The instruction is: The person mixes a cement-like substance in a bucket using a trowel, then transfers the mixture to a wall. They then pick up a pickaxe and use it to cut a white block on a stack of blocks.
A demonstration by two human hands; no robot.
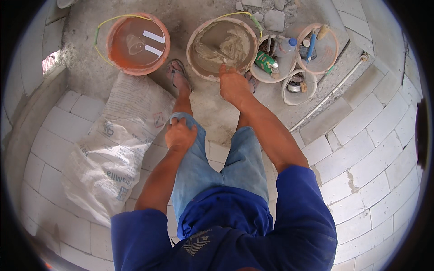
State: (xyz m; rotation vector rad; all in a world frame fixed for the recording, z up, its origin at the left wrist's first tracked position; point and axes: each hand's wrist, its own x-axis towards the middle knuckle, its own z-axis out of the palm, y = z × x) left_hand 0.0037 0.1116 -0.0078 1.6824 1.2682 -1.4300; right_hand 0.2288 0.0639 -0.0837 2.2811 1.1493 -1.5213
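My right hand (233, 85) is closed at the near rim of a round bucket (192, 67) with a yellow handle. Its fingers point down into the bucket, and what they grip is hidden. Inside lies wet grey-brown mortar (235, 45), piled in lumps with watery patches around them. My left hand (181, 135) rests on my left knee, fingers spread over the denim of my shorts (192, 158). Nothing shows in that hand.
An orange bucket (118, 59) of murky water stands at far left, two bright white strips showing in it. A large white sack (122, 131) lies nearer. Right of the mortar are a bucket with a green packet (266, 62), a tool bucket (332, 49), a smaller pail (289, 97) and a thin pipe (327, 95).
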